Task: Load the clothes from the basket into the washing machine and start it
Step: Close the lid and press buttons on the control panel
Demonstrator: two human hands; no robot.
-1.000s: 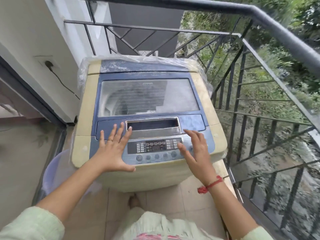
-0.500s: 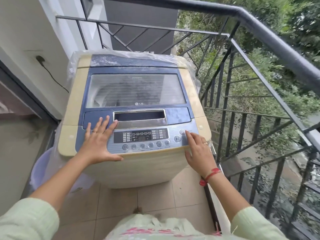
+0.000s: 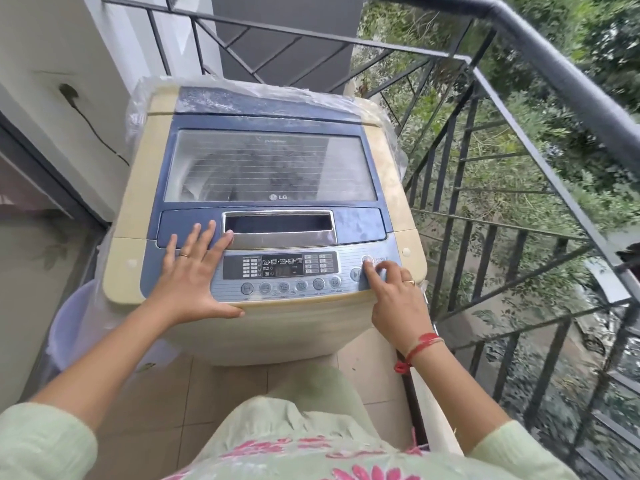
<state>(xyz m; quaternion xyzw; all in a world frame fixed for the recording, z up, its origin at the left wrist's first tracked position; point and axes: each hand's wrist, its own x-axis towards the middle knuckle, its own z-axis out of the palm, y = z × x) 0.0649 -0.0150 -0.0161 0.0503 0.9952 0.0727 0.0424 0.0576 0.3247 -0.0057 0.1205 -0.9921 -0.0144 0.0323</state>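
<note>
The right hand point(image 3: 398, 299) has slid up from the front right corner of the washing machine point(image 3: 391, 174). Its straight forefinger now touches the round power button point(image 3: 367, 260) at the right end of the control panel point(image 3: 280, 284), the other fingers loosely bent, holding nothing. The left hand point(image 3: 194, 271) stays flat, fingers spread, on the closed lid point(image 3: 270, 164) left of centre. The machine fills mid-frame, with a lilac tub point(image 3: 69, 323) at the lower left beside it
</note>
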